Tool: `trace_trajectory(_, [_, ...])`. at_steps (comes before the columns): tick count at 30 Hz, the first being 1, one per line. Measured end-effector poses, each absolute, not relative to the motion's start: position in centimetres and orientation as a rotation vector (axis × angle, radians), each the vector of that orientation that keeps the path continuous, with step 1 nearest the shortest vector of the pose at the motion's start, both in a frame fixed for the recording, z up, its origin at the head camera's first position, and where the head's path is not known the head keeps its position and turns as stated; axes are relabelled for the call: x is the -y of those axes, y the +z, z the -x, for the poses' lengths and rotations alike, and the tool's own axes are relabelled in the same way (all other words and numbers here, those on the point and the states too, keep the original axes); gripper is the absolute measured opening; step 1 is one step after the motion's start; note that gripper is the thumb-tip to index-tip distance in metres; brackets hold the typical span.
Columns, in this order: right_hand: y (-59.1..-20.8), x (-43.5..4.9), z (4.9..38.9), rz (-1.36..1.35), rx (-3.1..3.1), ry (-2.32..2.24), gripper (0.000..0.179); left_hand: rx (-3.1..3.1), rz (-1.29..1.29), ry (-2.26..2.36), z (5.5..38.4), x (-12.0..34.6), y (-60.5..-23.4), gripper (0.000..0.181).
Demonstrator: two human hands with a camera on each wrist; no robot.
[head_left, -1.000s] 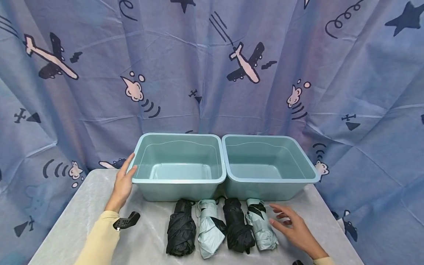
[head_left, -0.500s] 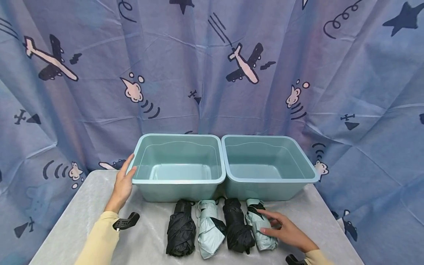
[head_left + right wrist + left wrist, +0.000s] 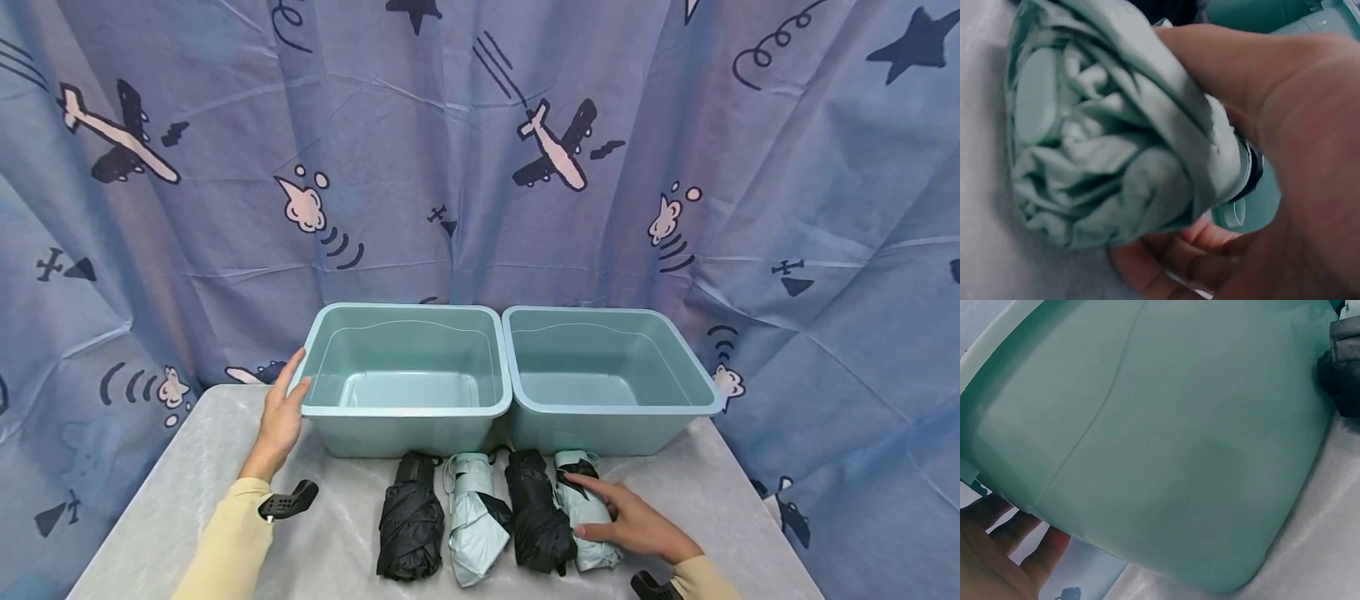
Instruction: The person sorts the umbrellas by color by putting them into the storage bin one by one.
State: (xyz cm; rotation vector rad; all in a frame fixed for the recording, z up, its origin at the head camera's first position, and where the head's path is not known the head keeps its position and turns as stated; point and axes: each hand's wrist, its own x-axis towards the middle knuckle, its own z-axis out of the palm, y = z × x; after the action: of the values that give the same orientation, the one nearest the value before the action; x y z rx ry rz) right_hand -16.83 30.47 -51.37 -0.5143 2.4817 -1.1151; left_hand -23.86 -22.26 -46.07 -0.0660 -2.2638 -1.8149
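Observation:
Four would exceed my count, so several folded umbrellas lie in a row on the table. My right hand [image 3: 630, 521] holds the rightmost one, a pale green folded umbrella [image 3: 598, 556]; in the right wrist view its bunched fabric end [image 3: 1104, 169] sits between thumb and curled fingers. Just left of it lies a black folded umbrella [image 3: 536, 517]. My left hand [image 3: 276, 425] touches the left end of the left pale green bin [image 3: 405, 433], its fingers fairly straight along the rim. In the left wrist view the fingertips meet the rim's underside, partly hidden.
A second pale green bin [image 3: 615, 429] stands right beside the first. Another pale green umbrella [image 3: 476, 533] and another black one [image 3: 410, 525] lie in front of the left bin. Behind the grey-white table [image 3: 172, 500] hangs a blue patterned curtain [image 3: 420, 150].
My right hand has moved left onto the rightmost pale green umbrella and taken hold of it; that umbrella has shifted slightly left. My left hand stays at the bin.

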Motion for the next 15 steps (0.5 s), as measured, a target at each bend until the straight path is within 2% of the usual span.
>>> trace_trajectory(3, [-51.14, -30.22, 16.95, 0.555, -2.471, -1.107, 0.08, 2.265, 0.069, -1.816, 23.94, 22.2, -46.11, 0.056])
trace_trajectory(15, [-51.39, -30.34, 16.15, 0.444, -2.481, -1.265, 0.081, 2.247, 0.079, -1.826, 23.93, 22.18, -46.15, 0.056])
